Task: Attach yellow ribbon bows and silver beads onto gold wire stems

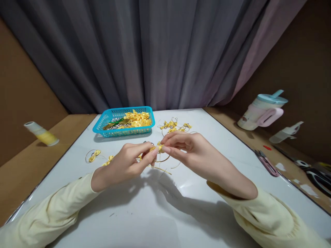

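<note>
Between my two hands is a small yellow ribbon bow (159,148), pinched from both sides above the white tabletop. My left hand (131,160) closes thumb and fingers on its left side. With thumb and forefinger, my right hand (190,144) grips the right side. A thin gold wire (162,169) hangs below the fingers; where it joins the bow is hidden. Close by on the left lies a finished-looking bow with a wire loop (94,156), and another yellow bow (108,160) shows partly behind my left wrist. More bows with curled wire (172,124) lie beyond my right hand.
A blue basket (97,128) holding yellow bows and silvery pieces stands at the back left. Left of the table is a yellow thread spool (45,136). On the right side are a lidded cup (258,112), a white squeeze bottle (284,133), pink-handled cutters (269,164) and black scissors (317,179).
</note>
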Motion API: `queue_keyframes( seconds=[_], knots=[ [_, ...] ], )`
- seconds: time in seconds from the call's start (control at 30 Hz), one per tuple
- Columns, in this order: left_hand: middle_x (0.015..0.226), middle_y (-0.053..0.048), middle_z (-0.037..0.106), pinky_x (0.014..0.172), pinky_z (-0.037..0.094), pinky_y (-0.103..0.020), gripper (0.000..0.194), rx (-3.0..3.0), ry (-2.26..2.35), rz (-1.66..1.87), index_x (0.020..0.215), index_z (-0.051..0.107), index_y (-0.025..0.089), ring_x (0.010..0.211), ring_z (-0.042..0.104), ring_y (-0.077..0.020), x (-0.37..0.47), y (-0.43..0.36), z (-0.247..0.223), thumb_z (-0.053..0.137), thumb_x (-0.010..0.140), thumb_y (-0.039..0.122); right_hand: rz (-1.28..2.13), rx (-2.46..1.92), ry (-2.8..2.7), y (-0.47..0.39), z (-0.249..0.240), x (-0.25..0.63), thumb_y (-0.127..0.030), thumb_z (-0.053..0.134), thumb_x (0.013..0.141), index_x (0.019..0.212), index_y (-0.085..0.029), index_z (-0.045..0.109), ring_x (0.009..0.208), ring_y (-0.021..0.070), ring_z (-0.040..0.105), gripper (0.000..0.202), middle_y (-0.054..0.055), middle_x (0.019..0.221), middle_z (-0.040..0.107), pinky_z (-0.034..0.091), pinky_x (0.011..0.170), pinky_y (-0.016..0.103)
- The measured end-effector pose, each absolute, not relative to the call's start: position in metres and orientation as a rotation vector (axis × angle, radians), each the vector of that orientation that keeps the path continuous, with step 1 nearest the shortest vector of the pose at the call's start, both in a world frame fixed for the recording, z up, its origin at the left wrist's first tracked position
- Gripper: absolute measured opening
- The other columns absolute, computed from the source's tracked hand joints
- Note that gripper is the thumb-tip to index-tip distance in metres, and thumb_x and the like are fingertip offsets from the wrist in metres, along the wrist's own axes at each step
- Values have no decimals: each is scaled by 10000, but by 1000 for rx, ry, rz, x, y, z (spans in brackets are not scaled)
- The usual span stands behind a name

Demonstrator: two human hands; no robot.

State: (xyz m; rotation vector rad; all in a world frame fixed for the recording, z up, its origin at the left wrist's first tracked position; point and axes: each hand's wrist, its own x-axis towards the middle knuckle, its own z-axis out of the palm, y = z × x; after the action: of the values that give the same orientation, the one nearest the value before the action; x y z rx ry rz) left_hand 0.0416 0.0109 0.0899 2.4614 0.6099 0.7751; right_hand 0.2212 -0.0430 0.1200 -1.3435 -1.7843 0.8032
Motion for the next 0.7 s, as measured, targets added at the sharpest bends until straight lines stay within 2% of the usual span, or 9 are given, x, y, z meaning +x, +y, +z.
queue_keyframes(
  seconds=[0.13, 0.33, 0.7],
  knots=[
    [589, 35, 550, 450, 348, -185, 314, 2459, 618, 749, 668, 574, 161, 477, 440, -65, 42, 11, 90, 407, 930, 207, 837, -1313, -1761, -41, 115, 221, -88, 563, 817, 700, -140, 676, 748, 132, 569, 171, 49, 827, 625, 456, 649, 260],
    [626, 27, 590, 515, 389, -195, 302, 2408, 625, 727, 691, 570, 162, 532, 508, -76, 41, 12, 88, 402, 936, 215, 815, -1323, -1709, -42, 110, 218, -37, 564, 794, 678, -131, 649, 736, 124, 561, 172, 37, 814, 604, 455, 637, 254],
    [661, 15, 612, 558, 421, -205, 300, 2359, 605, 667, 707, 567, 159, 575, 536, -87, 40, 15, 86, 391, 943, 213, 548, -1282, -1911, -42, 110, 222, 39, 541, 771, 723, -131, 619, 730, 131, 546, 194, 61, 900, 580, 440, 630, 262]
  ],
)
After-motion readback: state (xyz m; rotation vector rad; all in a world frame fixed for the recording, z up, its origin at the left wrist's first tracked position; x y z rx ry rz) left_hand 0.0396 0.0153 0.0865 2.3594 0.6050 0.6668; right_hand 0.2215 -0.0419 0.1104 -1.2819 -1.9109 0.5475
